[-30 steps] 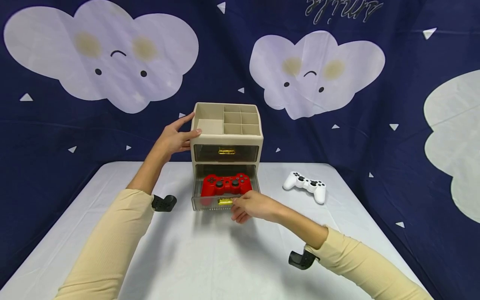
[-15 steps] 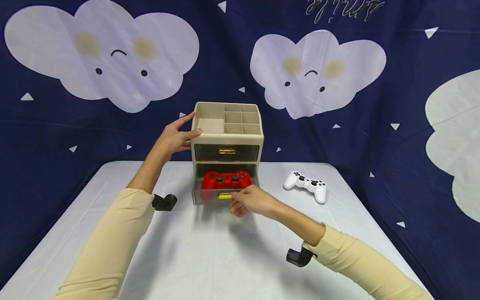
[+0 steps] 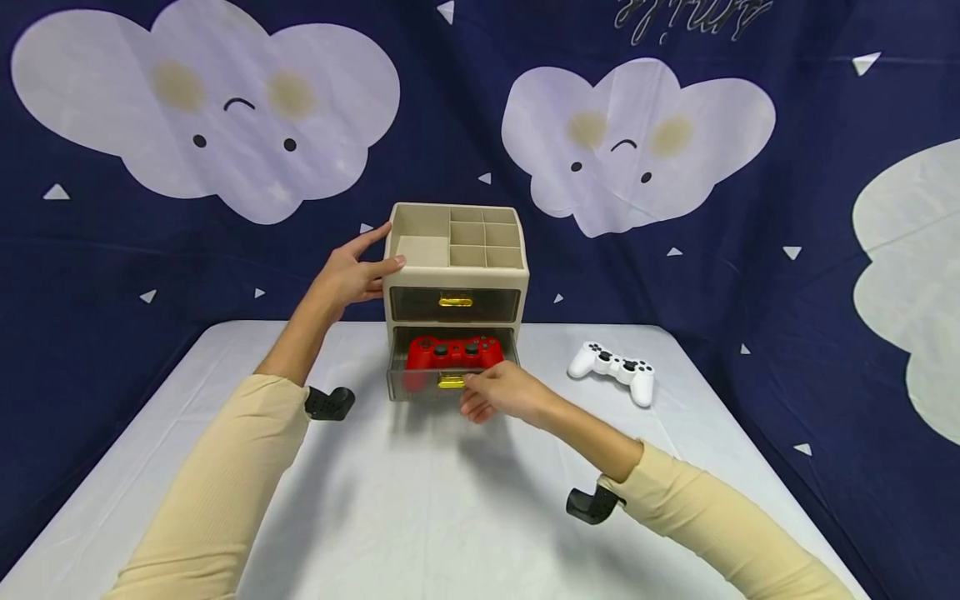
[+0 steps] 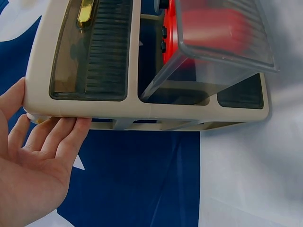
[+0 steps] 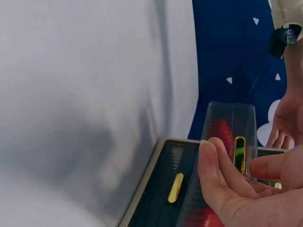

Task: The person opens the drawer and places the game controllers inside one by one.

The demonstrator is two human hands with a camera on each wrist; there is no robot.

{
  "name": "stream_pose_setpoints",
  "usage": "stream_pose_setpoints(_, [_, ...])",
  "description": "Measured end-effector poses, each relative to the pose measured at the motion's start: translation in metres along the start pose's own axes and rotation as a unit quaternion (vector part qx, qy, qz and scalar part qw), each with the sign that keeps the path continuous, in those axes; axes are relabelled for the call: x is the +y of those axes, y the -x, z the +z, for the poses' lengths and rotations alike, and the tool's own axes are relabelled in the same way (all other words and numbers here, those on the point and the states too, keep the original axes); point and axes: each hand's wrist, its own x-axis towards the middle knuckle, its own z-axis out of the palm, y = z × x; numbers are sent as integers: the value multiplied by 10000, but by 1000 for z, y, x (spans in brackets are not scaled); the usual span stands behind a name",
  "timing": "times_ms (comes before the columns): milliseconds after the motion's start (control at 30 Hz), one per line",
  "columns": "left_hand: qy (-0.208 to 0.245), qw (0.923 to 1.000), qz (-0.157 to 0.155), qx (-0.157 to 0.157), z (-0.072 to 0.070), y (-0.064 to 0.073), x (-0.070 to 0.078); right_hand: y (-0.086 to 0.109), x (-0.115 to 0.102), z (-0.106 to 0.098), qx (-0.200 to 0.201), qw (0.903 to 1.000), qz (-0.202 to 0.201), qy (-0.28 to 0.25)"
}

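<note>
A cream drawer cabinet (image 3: pixel 456 277) with a divided open top stands at the table's back edge. Its middle smoky clear drawer (image 3: pixel 399 386) juts out, with a red game controller (image 3: pixel 453 353) lying inside. My left hand (image 3: pixel 347 275) rests on the cabinet's left side, thumb at the top front rim; in the left wrist view, the fingers of the left hand (image 4: pixel 40 163) lie along the side wall. My right hand (image 3: pixel 506 394) is at the drawer's front, thumb against the gold handle (image 5: pixel 240 155), other fingers loosely bent below. Beyond the handle, nothing shows between thumb and fingers.
A white game controller (image 3: pixel 613 371) lies on the white table (image 3: pixel 420 517) to the cabinet's right. The top drawer (image 3: pixel 412 305) and the bottom drawer (image 5: pixel 154 203) are closed. A dark blue cloth (image 3: pixel 450 83) with clouds hangs behind the table.
The middle drawer has slid partway into the cabinet with the red controller inside. My right hand has moved forward with it; my left hand keeps its place on the cabinet's side.
</note>
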Motion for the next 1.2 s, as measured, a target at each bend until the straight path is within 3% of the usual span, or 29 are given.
stream_pose_setpoints(733, [57, 10000, -4, 8, 0, 3, 1, -20, -3, -4, 137, 9994, 92, -310])
stream_pose_setpoints(1200, [46, 10000, 0, 9, 1, 1, 0, -32, -4, -7, 421, 9984, 95, -356])
